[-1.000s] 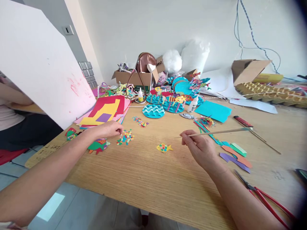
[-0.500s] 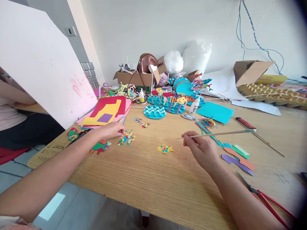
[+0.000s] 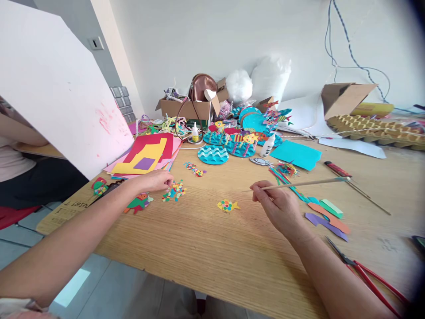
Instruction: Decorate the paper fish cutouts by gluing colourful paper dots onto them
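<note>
My left hand (image 3: 159, 180) is closed with its fingertips together at the edge of a pile of small coloured paper dots (image 3: 177, 191); whatever it may pinch is hidden. In my right hand (image 3: 277, 201) is a thin wooden stick (image 3: 305, 182), its pale, thicker end pointing right and its sharp end left. Between the hands a yellow paper fish (image 3: 228, 205) lies flat, covered in coloured dots. Beside my left forearm lies a green paper fish (image 3: 137, 204) with red and orange parts, partly covered by the arm.
Coloured paper sheets (image 3: 146, 153) lie at the left, below a white board (image 3: 66, 79). A glue bottle (image 3: 268, 145) stands near blue wavy crafts (image 3: 213, 155). Paper scraps (image 3: 327, 226), red-handled scissors (image 3: 365, 274) and a cutter (image 3: 337, 169) lie at the right. A person (image 3: 20, 146) sits at far left.
The view has shifted slightly. Both hands stay almost where they were, the left at the dots and the right holding the stick.
</note>
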Demonstrator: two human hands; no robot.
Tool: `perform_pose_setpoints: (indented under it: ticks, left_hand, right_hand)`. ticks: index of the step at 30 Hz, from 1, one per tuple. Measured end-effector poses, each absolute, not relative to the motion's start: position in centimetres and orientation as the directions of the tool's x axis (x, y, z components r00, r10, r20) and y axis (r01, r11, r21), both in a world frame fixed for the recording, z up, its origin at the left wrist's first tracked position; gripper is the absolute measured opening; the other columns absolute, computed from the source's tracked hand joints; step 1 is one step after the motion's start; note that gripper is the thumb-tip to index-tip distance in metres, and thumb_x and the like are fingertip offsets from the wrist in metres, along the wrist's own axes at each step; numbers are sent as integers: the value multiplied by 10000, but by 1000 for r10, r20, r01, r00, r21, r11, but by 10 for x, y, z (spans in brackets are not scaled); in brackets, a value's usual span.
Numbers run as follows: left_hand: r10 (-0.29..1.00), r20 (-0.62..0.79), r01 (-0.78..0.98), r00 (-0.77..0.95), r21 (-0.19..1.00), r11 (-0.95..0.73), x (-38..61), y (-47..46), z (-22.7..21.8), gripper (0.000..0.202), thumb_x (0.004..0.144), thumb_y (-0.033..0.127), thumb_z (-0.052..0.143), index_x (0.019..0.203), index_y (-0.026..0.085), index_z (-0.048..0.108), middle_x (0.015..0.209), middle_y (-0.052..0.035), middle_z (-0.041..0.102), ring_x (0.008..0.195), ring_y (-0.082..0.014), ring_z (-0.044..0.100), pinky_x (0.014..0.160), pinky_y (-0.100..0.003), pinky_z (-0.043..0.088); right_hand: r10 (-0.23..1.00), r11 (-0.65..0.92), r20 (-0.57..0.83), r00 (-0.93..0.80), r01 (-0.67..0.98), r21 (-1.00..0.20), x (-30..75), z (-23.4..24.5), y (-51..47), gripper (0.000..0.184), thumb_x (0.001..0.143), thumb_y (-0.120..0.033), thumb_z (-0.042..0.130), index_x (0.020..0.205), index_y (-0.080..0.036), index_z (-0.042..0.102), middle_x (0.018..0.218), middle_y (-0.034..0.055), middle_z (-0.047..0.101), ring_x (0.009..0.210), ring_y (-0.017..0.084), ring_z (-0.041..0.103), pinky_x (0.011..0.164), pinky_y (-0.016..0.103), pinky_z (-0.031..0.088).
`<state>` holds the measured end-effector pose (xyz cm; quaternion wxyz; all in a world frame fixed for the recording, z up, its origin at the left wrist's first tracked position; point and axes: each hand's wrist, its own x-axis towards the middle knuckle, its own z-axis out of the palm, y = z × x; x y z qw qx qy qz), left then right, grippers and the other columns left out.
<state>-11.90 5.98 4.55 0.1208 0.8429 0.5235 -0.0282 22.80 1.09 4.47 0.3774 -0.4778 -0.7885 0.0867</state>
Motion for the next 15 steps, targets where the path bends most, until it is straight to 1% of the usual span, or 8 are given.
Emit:
perform_pose_setpoints:
  ticks: [3,6,7,9,11,13,14,15]
  left_hand:
    - [883,-154,888,443,214,-408,-122,59,45,106,660,154,451,607,175,540,647,0,543,599,-138,474,540,-226,305]
    - [905,-126,892,407,266,-365,-124,59,47,92,664,187,454,616,171,531,635,-1,535,596,-141,474,539,-232,310]
    - [912,-119,893,392,287,-347,-123,59,49,94,669,206,455,627,170,531,628,0,535,592,-141,478,537,-232,317]
    - [922,-107,887,372,332,-320,-116,55,55,116,687,254,453,656,171,528,630,2,542,598,-140,498,542,-228,343]
    - [931,-86,852,355,440,-284,-103,49,61,143,695,303,457,680,173,517,646,6,544,606,-134,511,552,-224,369]
    - [953,-72,712,295,682,-169,-81,41,65,161,660,336,510,680,176,506,625,20,519,563,-119,487,534,-223,372]
    - [960,-83,624,266,774,-106,-69,36,65,171,641,344,532,671,179,498,599,32,500,534,-109,468,515,-218,364]
    - [966,-82,536,246,842,-65,-56,32,65,173,633,340,548,680,179,503,596,37,494,532,-102,461,512,-213,361]
  right_hand:
    - [819,534,510,-264,677,-506,229,45,10,338,851,-261,388,545,-181,510,725,21,645,496,85,512,509,210,360]
    - [829,528,499,-253,651,-546,229,43,10,328,852,-272,389,568,-180,525,727,27,640,508,86,516,523,212,378]
    - [837,518,494,-237,636,-572,229,42,10,308,855,-282,388,615,-181,553,705,24,634,516,91,521,532,213,388]
    - [865,478,467,-185,587,-653,228,40,11,264,859,-303,381,774,-187,603,643,12,612,532,103,530,541,218,408]
    - [899,422,422,-120,498,-757,225,38,13,254,852,-317,387,891,-188,602,623,8,603,550,113,545,529,221,420]
    - [922,377,381,-72,392,-839,222,36,14,213,818,-325,442,862,-183,594,667,21,619,576,122,564,509,222,422]
    - [927,365,370,-57,350,-863,220,35,14,178,787,-323,490,833,-182,588,682,24,624,592,129,573,509,224,424]
    - [929,364,365,-58,319,-875,218,34,14,150,754,-316,535,809,-184,580,674,19,619,596,131,574,513,225,426]
